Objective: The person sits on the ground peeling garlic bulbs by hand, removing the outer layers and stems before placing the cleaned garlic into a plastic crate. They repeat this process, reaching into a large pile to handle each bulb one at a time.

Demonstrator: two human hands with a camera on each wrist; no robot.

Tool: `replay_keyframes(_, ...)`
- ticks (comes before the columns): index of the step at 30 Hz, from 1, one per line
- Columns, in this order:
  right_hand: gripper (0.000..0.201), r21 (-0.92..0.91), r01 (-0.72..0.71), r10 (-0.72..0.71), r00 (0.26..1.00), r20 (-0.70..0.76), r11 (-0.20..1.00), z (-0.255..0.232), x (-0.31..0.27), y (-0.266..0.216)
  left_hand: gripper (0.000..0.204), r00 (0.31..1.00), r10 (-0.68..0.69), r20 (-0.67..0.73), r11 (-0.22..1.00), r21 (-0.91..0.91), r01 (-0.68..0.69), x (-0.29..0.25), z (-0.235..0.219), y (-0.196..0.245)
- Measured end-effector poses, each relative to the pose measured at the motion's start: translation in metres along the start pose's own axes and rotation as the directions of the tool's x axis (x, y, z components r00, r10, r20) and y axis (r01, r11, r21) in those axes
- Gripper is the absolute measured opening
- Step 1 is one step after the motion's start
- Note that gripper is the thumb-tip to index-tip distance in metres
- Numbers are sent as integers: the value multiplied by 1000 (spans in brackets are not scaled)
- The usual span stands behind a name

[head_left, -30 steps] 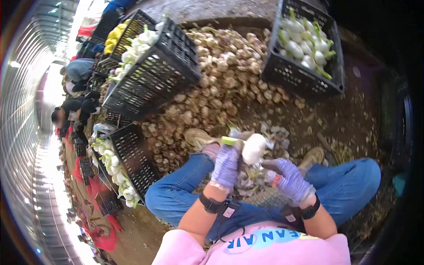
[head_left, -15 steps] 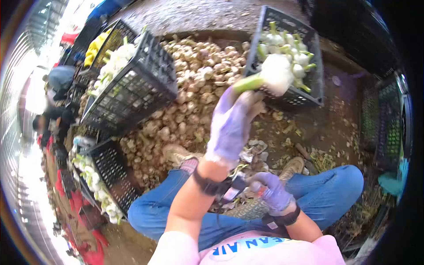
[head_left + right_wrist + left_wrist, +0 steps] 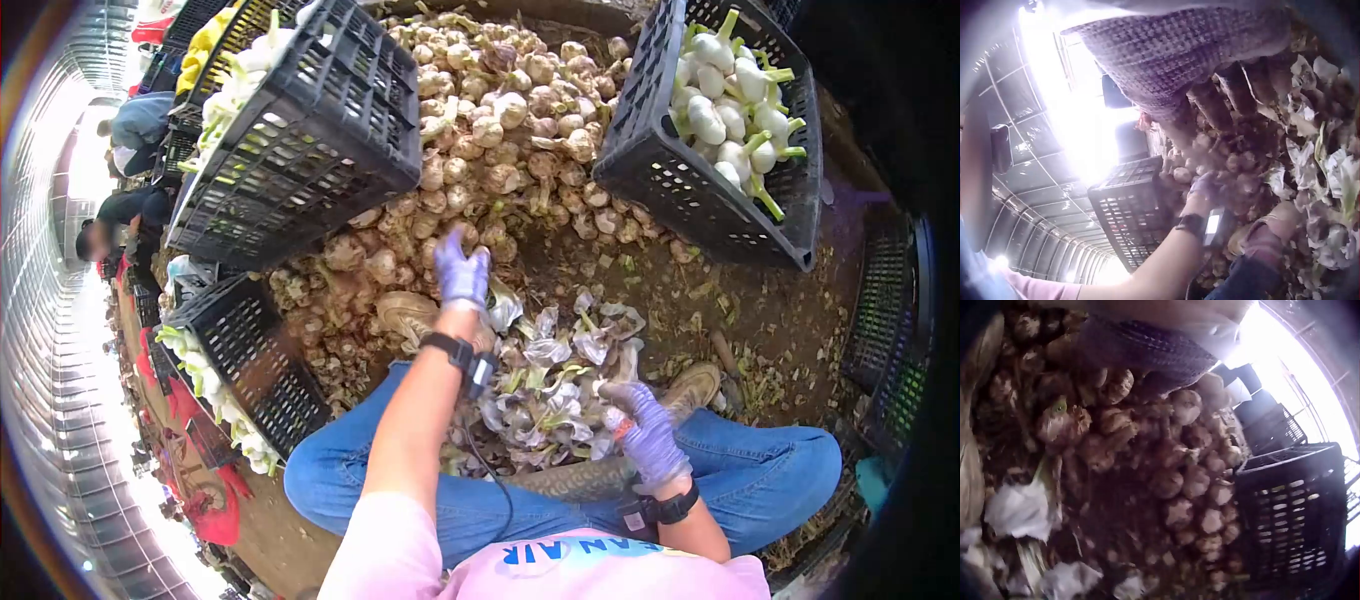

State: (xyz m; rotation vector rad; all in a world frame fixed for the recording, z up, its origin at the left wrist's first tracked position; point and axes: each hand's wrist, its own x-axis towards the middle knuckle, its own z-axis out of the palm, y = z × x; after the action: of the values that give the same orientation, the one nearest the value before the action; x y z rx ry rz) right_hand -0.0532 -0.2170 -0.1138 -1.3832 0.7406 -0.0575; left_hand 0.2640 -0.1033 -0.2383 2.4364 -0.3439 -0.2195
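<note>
While the left hand (image 3: 461, 270) reaches into the heap of unpeeled garlic bulbs (image 3: 500, 120), fingers curling over one, the right hand (image 3: 645, 425) rests loosely curled above the peelings (image 3: 560, 390).

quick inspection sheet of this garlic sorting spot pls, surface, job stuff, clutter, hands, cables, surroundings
surface: dirt ground
job's things: unpeeled garlic pile; crate of peeled bulbs
clutter: peeled skins between the shoes
grippers: left hand gloved, reaching onto the pile; right hand gloved, fingers curled, red item at the palm, grip unclear
cables: thin cable from left wrist strap
surroundings: black crates at left, other workers
</note>
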Motion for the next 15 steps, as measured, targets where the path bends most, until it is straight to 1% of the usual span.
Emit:
replay_keyframes(2, 25, -192, 141, -131, 989, 63, 971, -4, 4, 12, 62, 999, 22, -42, 979, 204, -13, 22, 8, 5)
replay_keyframes(3, 24, 330, -343, 347, 937, 47, 880, 2, 3, -12, 62, 997, -83, 3, 960, 267, 79, 31, 8, 15)
replay_keyframes(4, 24, 328, -351, 358, 933, 42, 877, 1, 4, -7, 62, 982, -186, 41, 929, 333, 163, 38, 8, 23)
replay_keyframes(6, 23, 176, -325, 335, 942, -27, 929, -3, 4, 6, 64, 985, -166, 41, 927, 348, 141, 40, 6, 19)
replay_keyframes(7, 22, 73, -255, 257, 966, -21, 964, -7, 5, 4, 64, 981, -180, 69, 922, 358, 144, 38, 1, 22)
replay_keyframes(8, 22, 75, -250, 253, 967, -27, 965, -7, 6, 4, 65, 977, -193, 95, 918, 368, 145, 35, -5, 26)
replay_keyframes(9, 24, 62, -128, 132, 989, -64, 990, -5, 7, 4, 63, 980, -189, 59, 909, 389, 152, 27, -8, 31)
replay_keyframes(10, 26, 45, -5, 9, 995, -101, 999, -3, 7, 2, 63, 981, -182, 62, 910, 389, 144, 15, -18, 41)
replay_keyframes(11, 31, 115, -66, 79, 991, -112, 991, -1, 6, -10, 63, 956, -216, 197, 973, 129, 193, -1, -29, 51)
replay_keyframes(12, 31, 115, -67, 81, 989, -121, 991, 2, 6, -17, 63, 917, -212, 339, 954, -130, 269, -22, -42, 64)
replay_keyframes(13, 33, 144, -8, 26, 993, -119, 990, 5, 5, -23, 59, 878, -148, 456, 872, -358, 333, -50, -54, 79)
replay_keyframes(14, 34, 172, 52, -31, 992, -121, 984, 8, 2, -27, 56, 834, -52, 549, 729, -550, 408, -77, -68, 98)
replay_keyframes(15, 34, 303, 101, -62, 989, -135, 948, 12, -2, -20, 58, 830, 60, 554, 819, -503, 276, -98, -88, 124)
